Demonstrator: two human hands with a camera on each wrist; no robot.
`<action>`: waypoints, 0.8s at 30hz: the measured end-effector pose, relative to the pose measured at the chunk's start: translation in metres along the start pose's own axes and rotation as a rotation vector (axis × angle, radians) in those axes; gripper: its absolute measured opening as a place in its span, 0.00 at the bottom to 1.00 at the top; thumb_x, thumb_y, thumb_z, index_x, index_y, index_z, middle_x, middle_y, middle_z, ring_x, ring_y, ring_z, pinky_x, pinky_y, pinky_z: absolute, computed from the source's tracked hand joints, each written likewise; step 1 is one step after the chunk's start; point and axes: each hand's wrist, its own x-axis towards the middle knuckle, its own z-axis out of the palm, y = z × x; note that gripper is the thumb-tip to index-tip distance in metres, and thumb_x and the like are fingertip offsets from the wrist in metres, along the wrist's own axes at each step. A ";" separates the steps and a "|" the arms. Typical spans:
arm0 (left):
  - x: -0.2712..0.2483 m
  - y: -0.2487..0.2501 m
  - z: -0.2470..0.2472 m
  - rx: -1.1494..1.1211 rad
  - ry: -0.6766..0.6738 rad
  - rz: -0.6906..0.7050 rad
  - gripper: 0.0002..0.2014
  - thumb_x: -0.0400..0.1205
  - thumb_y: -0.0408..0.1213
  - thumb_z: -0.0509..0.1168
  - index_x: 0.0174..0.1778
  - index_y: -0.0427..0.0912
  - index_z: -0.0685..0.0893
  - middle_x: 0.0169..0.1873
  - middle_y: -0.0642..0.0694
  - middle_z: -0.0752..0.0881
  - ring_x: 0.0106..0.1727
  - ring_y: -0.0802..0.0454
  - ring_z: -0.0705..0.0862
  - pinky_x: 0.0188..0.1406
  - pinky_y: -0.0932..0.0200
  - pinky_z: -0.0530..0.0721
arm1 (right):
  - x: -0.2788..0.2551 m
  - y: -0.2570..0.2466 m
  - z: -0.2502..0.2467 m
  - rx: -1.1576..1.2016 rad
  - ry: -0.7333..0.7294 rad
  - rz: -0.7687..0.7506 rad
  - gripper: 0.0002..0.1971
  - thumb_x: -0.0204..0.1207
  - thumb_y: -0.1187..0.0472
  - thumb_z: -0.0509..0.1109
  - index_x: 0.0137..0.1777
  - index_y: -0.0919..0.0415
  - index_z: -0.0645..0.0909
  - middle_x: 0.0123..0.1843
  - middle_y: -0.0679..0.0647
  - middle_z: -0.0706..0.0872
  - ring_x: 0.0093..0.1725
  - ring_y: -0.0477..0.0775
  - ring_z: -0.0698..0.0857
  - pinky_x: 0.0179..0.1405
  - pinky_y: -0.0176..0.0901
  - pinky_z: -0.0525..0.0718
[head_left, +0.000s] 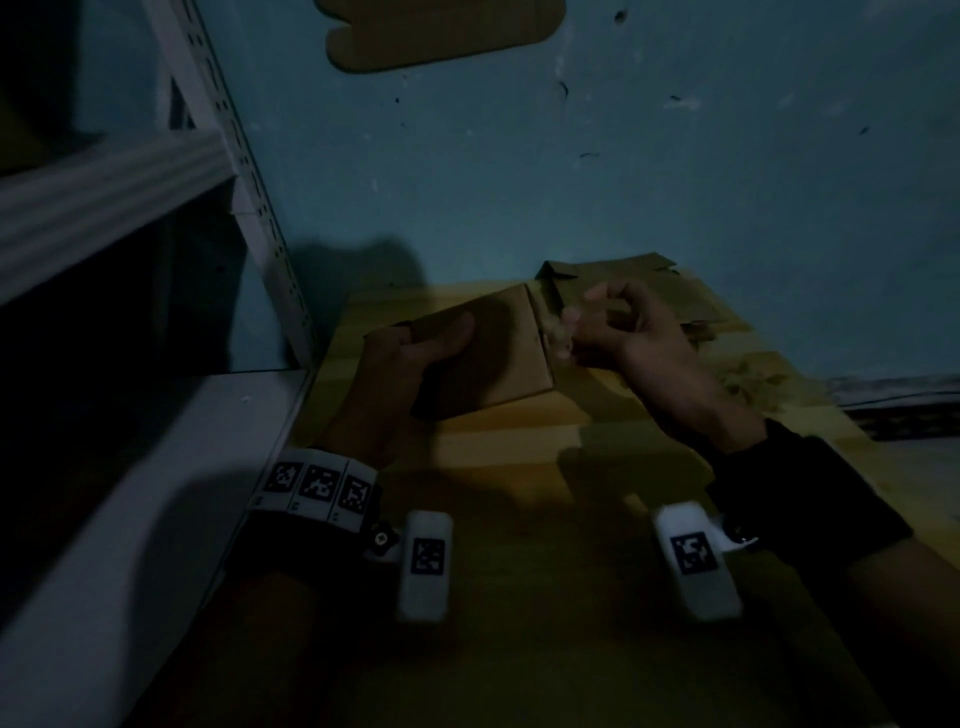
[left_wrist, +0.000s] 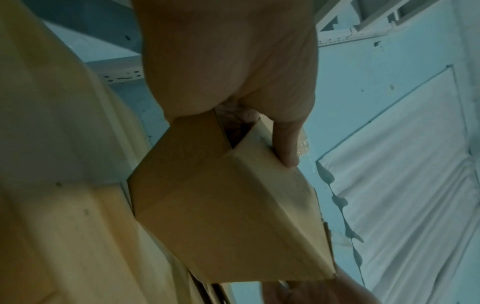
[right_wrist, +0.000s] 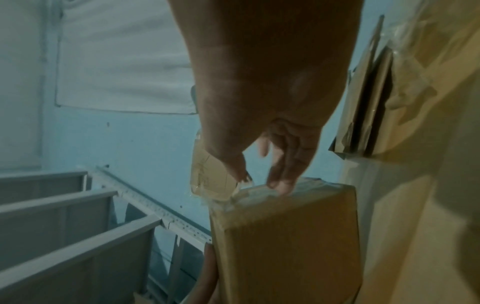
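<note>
The small cardboard box (head_left: 488, 358) is held just above the wooden table (head_left: 519, 467), near its far left corner, long side toward the person and its right end wrapped in clear tape. The left hand (head_left: 415, 358) grips the box's left end, thumb laid over the top and fingers curled round the far side, while the right hand (head_left: 623, 332) pinches a loose tape strip (right_wrist: 210, 181) at the right end, its other fingertips touching the taped edge. Flattened cardboard (head_left: 649, 280) lies just behind, and a metal shelf rack (head_left: 249, 182) stands to the left.

Black right sleeve (head_left: 800, 493), white wrist pods (head_left: 425, 566) with checkered square markers (head_left: 318, 487).
</note>
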 end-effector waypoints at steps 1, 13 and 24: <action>0.000 0.000 0.000 -0.003 -0.010 -0.002 0.21 0.68 0.46 0.74 0.52 0.37 0.90 0.50 0.41 0.92 0.51 0.44 0.91 0.46 0.55 0.88 | 0.000 -0.001 0.000 0.015 -0.005 -0.014 0.08 0.84 0.67 0.69 0.60 0.61 0.77 0.38 0.55 0.89 0.41 0.53 0.89 0.48 0.43 0.89; -0.002 0.001 0.003 0.026 -0.033 0.013 0.19 0.70 0.44 0.72 0.53 0.37 0.90 0.46 0.43 0.93 0.45 0.50 0.92 0.37 0.62 0.87 | -0.003 -0.007 0.004 -0.213 -0.155 -0.236 0.15 0.72 0.64 0.81 0.47 0.74 0.80 0.36 0.64 0.84 0.35 0.52 0.84 0.36 0.41 0.86; 0.001 0.000 -0.001 -0.035 -0.073 -0.021 0.22 0.68 0.48 0.75 0.54 0.38 0.90 0.54 0.39 0.91 0.57 0.41 0.90 0.54 0.50 0.88 | -0.002 -0.003 0.005 0.020 -0.055 -0.162 0.09 0.81 0.74 0.69 0.39 0.67 0.81 0.29 0.59 0.83 0.28 0.51 0.80 0.28 0.39 0.78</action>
